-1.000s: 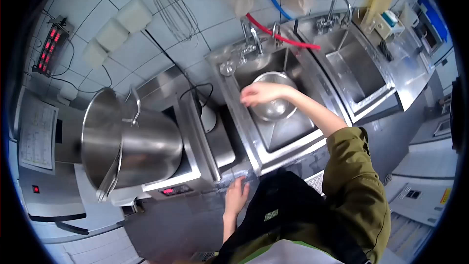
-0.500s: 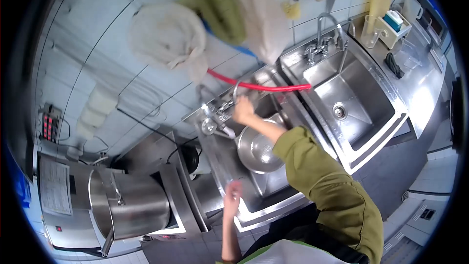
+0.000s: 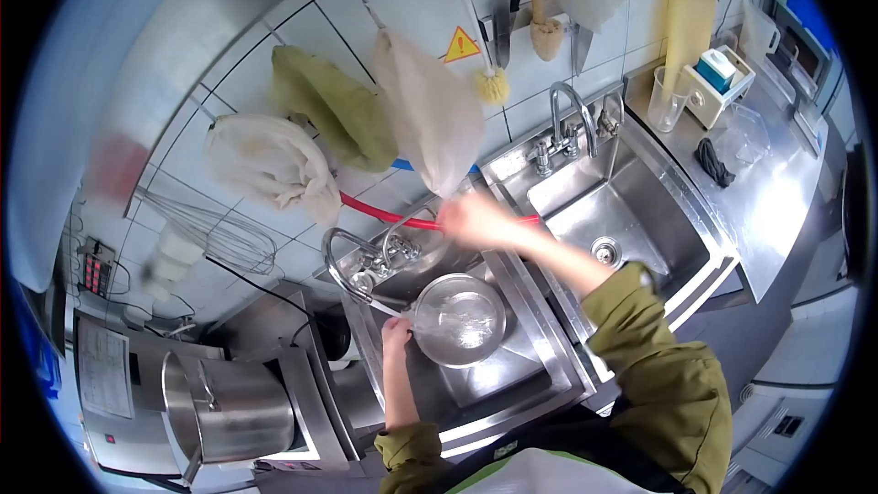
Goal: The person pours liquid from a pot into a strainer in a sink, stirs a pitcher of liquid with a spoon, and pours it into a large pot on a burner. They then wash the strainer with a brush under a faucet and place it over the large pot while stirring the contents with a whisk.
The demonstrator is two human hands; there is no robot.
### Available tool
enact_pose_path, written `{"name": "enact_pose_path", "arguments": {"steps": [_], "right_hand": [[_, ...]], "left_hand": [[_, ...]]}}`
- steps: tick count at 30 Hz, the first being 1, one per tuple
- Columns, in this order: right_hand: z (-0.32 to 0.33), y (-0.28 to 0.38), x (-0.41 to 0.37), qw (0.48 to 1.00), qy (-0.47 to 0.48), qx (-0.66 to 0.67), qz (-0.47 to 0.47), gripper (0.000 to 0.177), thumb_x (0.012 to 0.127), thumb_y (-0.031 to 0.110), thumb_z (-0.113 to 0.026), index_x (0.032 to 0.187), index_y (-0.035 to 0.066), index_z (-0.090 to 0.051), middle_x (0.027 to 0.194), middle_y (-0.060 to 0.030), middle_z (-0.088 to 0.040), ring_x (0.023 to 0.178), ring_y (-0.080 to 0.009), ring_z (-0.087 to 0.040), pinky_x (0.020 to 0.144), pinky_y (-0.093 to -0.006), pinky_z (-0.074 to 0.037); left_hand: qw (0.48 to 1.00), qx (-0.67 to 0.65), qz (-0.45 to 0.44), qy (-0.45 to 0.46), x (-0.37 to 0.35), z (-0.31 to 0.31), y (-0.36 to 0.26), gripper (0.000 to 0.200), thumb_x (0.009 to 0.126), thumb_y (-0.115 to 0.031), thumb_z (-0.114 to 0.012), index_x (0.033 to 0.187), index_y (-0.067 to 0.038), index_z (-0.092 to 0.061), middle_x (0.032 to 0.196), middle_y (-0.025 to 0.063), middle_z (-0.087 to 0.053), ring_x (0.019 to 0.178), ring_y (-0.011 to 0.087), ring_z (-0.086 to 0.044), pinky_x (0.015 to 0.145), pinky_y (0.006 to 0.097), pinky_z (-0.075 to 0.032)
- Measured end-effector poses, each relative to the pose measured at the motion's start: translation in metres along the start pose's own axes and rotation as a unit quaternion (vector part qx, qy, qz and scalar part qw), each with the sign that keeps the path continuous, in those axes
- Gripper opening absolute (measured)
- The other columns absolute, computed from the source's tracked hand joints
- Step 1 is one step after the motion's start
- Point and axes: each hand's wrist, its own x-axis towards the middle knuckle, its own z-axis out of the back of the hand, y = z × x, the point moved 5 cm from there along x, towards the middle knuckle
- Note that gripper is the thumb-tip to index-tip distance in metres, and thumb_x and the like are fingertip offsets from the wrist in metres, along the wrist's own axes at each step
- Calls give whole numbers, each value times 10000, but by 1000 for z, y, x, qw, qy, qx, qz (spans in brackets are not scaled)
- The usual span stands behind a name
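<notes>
We locate the left hand (image 3: pixel 396 333) at the outlet end of the curved faucet (image 3: pixel 335 276), at the left edge of the metal bowl (image 3: pixel 441 348). Its fingers are drawn together at the pale tip of the spout; at this size we cannot tell whether they grip the tip or only touch it. The bowl sits inside the left sink (image 3: pixel 498 382), below and to the right of the spout. Glare covers much of the bowl's interior, so we cannot make out its contents clearly. We find the right hand (image 3: pixel 471 220) over the red hose (image 3: pixel 389 213), just below the tip of the tan bag (image 3: pixel 430 110). This hand is blurred; we cannot tell whether its fingers are spread or closed, or whether they hold the hose. The hand hides a middle section of the hose, a short length shows beyond it, and the other end passes out of sight behind the white bag (image 3: pixel 274 165). The right forearm crosses the front of the right sink (image 3: pixel 672 238) and covers part of its near-left wall. At the lower left, we note the large pot (image 3: pixel 242 412), lying on its side with its mouth facing left.
</notes>
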Motion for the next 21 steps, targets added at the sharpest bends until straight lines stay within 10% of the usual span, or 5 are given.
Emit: {"name": "enact_pose_path", "arguments": {"steps": [3, 6, 12, 19, 21], "right_hand": [[134, 0, 39, 952, -305, -13, -16, 280, 742, 173, -516, 997, 58, -496, 790, -164, -555, 748, -331, -571, 624, -417, -445], [193, 6, 85, 785, -572, -197, 136, 314, 739, 189, -582, 989, 33, -472, 845, -169, -562, 749, -343, -556, 667, -398, -443], [234, 9, 119, 888, -400, -223, -35, 313, 753, 248, -568, 961, 21, -514, 802, -198, -583, 767, -337, -570, 669, -407, -449], [280, 45, 93, 898, -367, -242, -13, 280, 790, 286, -468, 793, 22, -562, 709, -150, -594, 665, -293, -567, 598, -402, -436], [286, 69, 87, 839, -263, -456, 135, 269, 822, 270, -422, 752, 37, -537, 664, -126, -556, 664, -286, -535, 600, -386, -405]], "left_hand": [[1000, -15, 3, -14, -22, -7, -2, 190, 793, -187, -545, 929, -54, -534, 780, 28, -567, 638, 87, -536, 516, 210, -397], [996, -84, 20, 33, -36, -10, 6, 233, 804, -206, -536, 1003, -92, -496, 897, 25, -562, 788, 118, -554, 684, 244, -405], [997, -69, -27, 31, -70, 5, 5, 257, 817, -207, -486, 1036, -74, -498, 903, 30, -573, 809, 128, -563, 678, 255, -421], [995, -84, -31, 48, -66, 20, 51, 234, 859, -260, -480, 1025, -97, -507, 886, 22, -588, 728, 102, -570, 591, 207, -432], [995, -68, -44, 57, -79, 20, 43, 278, 836, -272, -503, 1062, -111, -494, 896, 13, -589, 742, 93, -566, 588, 205, -421]]}}
